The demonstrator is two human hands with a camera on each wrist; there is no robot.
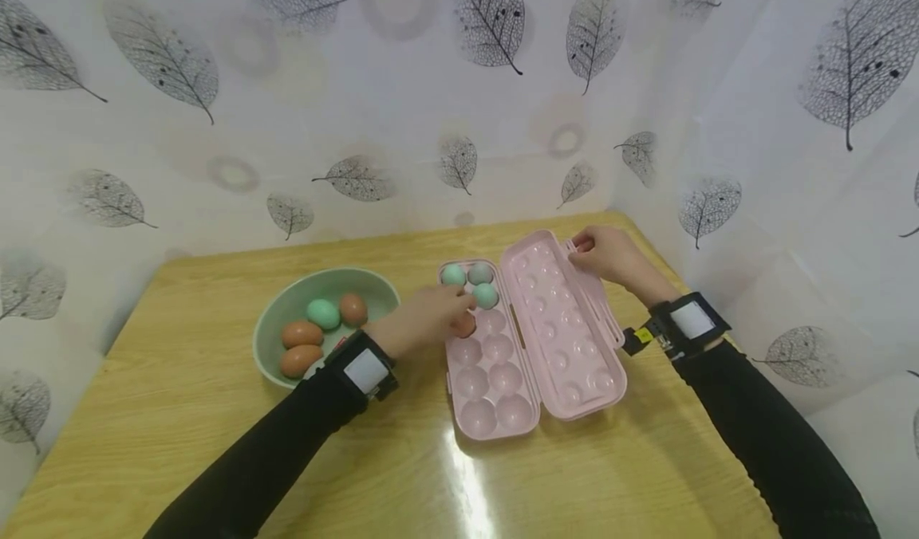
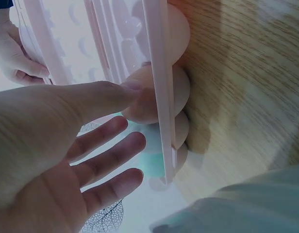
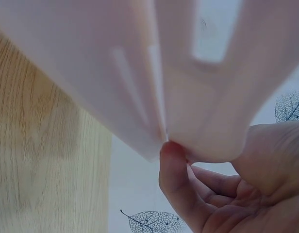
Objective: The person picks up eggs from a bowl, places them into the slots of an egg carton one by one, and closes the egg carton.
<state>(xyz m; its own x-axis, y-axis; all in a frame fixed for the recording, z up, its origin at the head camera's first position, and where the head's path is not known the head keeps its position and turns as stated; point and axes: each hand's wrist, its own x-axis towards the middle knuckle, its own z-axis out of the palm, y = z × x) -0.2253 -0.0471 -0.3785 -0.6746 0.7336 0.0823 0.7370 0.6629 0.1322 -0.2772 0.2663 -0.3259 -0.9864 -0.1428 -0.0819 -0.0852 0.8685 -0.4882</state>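
Note:
A pink egg carton (image 1: 506, 379) lies open on the table, its lid (image 1: 560, 324) folded out to the right. Several green and grey-green eggs (image 1: 485, 296) sit in its far cups; the nearer cups hold nothing. My left hand (image 1: 431, 316) is over the carton, thumb and fingers around a brown egg (image 1: 464, 325) at a left-side cup. In the left wrist view the thumb lies on that brown egg (image 2: 142, 97), the index finger is hidden and the other fingers extend past it. My right hand (image 1: 610, 256) pinches the lid's far outer edge, by the slotted handle flap (image 3: 207, 107).
Left of the carton stands a light green bowl (image 1: 269, 332) with several brown eggs (image 1: 301, 359) and a green egg (image 1: 323, 313). My left forearm passes over its near right rim. Behind the wooden table (image 1: 179, 411) hangs a leaf-print sheet (image 1: 402, 124).

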